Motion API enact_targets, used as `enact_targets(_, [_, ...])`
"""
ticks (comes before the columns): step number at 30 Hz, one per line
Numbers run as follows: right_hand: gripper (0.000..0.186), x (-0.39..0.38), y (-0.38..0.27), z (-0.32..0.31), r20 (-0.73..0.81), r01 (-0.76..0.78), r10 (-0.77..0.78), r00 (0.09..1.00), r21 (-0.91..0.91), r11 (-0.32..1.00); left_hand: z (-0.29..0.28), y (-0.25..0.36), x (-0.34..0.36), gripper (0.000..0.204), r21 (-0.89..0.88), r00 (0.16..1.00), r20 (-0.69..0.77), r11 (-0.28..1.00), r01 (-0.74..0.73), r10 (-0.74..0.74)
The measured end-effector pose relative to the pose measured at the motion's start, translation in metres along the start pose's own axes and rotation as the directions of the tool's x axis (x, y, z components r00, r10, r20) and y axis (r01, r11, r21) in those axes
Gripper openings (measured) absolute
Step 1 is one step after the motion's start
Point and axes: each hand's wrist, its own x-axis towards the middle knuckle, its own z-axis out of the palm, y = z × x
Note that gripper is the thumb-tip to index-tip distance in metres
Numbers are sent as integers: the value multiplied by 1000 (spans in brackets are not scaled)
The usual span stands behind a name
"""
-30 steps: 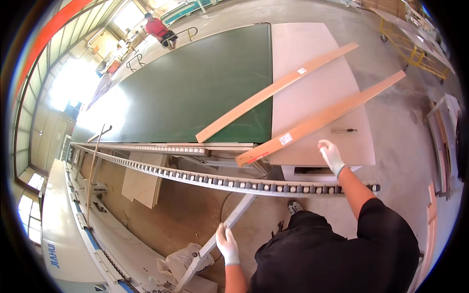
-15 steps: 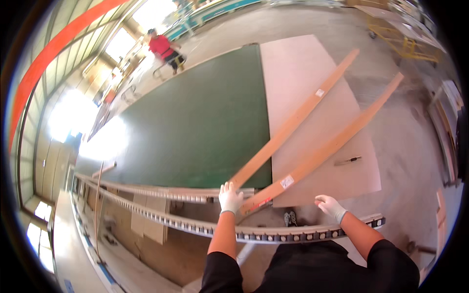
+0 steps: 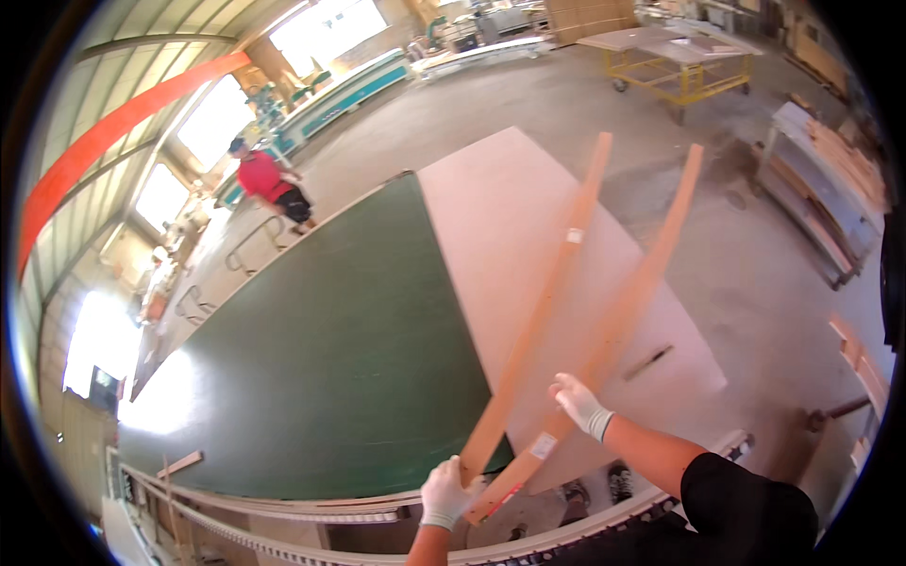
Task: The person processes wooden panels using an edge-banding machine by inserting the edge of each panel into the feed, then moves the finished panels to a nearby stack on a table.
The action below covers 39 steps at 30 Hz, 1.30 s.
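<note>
Two long orange-brown wooden boards, a left board point(image 3: 528, 349) and a right board point(image 3: 618, 325), lie slanting away from me across a large sheet. My left hand point(image 3: 447, 492), in a white glove, is closed at the near end of the left board, its fingers over the edge. The near end of the right board lies just right of that hand. My right hand point(image 3: 582, 406), also gloved, is over the right board with its fingers loosely bent and apart. Whether it touches the wood is unclear. A white label point(image 3: 543, 445) is on the right board.
Under the boards lie a pale pinkish sheet point(image 3: 510, 189) and a dark green surface point(image 3: 330, 358). A dark pen-like tool point(image 3: 649, 362) rests on the pale sheet. Roller rails point(image 3: 274, 509) run along the near side. A person in red point(image 3: 269, 179) stands beyond. A yellow cart point(image 3: 675, 80) is farther back.
My view has swung to the right. My right hand has moved from free space over to the right board. My left hand has stayed at the near end of the left board.
</note>
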Motion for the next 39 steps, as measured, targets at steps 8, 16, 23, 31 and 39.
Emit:
enact_targets(8, [31, 99, 107, 27, -185, -183, 475, 860, 757, 628, 23, 45, -70, 74, 67, 998, 66, 998, -7, 2])
enact_targets(16, [27, -3, 9, 34, -42, -218, 436, 899, 821, 528, 13, 50, -100, 71, -110, 998, 17, 992, 63, -61])
enact_targets(23, [36, -5, 27, 5, -293, -170, 369, 882, 532, 830, 19, 45, -74, 59, -74, 995, -91, 997, -35, 28])
enact_targets(31, [63, -7, 21, -51, -233, -304, 233, 944, -343, 889, 46, 41, -46, 73, 155, 981, -18, 970, -186, 191])
enact_targets(39, [59, -10, 27, -64, -191, -219, 143, 971, -482, 849, 48, 29, -26, 77, 210, 995, 90, 978, 9, -29])
